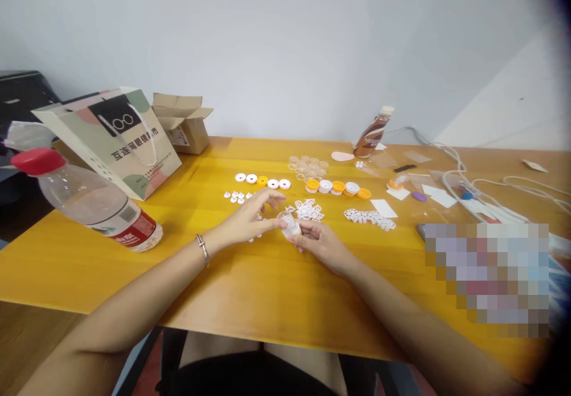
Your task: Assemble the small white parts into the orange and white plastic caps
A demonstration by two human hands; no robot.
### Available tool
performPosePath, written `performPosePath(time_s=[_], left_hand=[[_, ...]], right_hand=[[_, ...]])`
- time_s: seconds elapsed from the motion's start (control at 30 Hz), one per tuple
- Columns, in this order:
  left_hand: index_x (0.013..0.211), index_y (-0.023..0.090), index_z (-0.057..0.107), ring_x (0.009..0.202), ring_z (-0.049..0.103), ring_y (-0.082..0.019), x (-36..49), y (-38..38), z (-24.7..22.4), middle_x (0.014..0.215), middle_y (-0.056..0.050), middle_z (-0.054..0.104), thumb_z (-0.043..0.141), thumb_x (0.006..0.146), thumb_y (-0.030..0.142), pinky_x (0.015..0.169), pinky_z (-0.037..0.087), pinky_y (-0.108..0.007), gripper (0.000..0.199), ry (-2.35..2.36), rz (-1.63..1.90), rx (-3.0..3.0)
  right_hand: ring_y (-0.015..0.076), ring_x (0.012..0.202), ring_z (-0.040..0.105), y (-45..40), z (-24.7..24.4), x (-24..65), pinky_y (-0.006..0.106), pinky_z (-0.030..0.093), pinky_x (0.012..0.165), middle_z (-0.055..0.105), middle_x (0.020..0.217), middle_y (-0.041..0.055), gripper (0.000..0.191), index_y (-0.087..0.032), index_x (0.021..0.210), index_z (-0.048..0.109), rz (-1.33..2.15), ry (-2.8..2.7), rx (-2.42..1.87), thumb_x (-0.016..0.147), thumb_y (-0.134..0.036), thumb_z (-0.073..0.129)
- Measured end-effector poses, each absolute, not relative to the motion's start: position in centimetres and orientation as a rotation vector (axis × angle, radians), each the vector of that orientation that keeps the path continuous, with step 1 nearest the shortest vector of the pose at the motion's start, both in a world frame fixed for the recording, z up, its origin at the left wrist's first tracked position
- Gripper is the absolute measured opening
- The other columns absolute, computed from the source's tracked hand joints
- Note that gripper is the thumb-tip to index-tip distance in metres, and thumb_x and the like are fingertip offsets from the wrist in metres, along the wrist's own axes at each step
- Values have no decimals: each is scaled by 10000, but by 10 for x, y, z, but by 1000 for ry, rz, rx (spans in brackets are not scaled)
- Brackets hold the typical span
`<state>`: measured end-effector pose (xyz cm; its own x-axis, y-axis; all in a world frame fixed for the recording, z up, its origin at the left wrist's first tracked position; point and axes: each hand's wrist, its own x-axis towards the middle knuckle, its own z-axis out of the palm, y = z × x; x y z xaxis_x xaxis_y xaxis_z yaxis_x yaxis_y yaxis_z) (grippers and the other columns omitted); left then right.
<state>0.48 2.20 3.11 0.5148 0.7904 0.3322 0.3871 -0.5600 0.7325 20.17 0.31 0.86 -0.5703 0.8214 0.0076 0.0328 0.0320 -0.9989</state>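
Observation:
My right hand (pixel 322 242) is closed around a small white and clear plastic piece (pixel 291 228), pinched between thumb and fingers above the table. My left hand (pixel 255 214) has its fingers apart, with the thumb tip at the near side of that piece. Just behind it lies a heap of white lattice-like plastic parts (pixel 307 209). Small white pegs (pixel 236 197) lie by my left hand, some of them hidden by it. Farther back are a row of white and orange rings (pixel 262 181), a row of white and orange caps (pixel 338 188) and a cluster of clear cups (pixel 307 167).
At the left stand a large red-capped bottle (pixel 104 211), a paper bag (pixel 129 140) and an open carton (pixel 185 125). A brown drink bottle (pixel 373 134) stands at the back. To the right are more lattice parts (pixel 370 219), white cards (pixel 383 208) and cables (pixel 464 188).

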Motion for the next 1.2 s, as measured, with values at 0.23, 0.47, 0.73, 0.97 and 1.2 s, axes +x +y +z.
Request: performPosePath(time_s=[0.23,0.47,0.73,0.97,1.2], left_hand=[[1100,257,521,1007,503,-153,1,22,40,1112,-56,538,472,826,306,845,413,-314,283,812,679,2253],[1022,224,561,907,538,-151,4,16,41,1018,-58,580,444,838,290,791,441,-321,228,847,682,2302],[1021,198,543,858,550,-152,2,16,43,963,-65,595,449,836,319,756,454,-320,241,900,624,2333],[1110,198,483,870,538,-160,5,13,42,1016,-79,565,482,813,355,749,457,-321,336,1053,688,2305],[1159,247,450,1082,439,-191,5,13,42,1207,-86,448,481,816,320,840,421,-342,352,936,723,2346]], right_hand=[[81,599,420,5,4,201,216,369,554,517,742,-4,318,-162,949,593,1610,-1704,-938,704,-364,606],[84,579,424,6,4,202,223,376,554,518,705,-4,335,-153,932,592,1579,-1738,-965,702,-396,597],[83,585,428,7,5,202,217,378,547,533,732,4,316,-150,901,600,1551,-1757,-963,694,-389,602],[101,661,468,8,3,203,229,395,611,564,815,21,342,-153,965,584,1480,-1766,-945,705,-375,599],[103,616,470,6,4,203,229,388,575,574,781,13,360,-159,972,589,1451,-1803,-971,716,-412,574]])
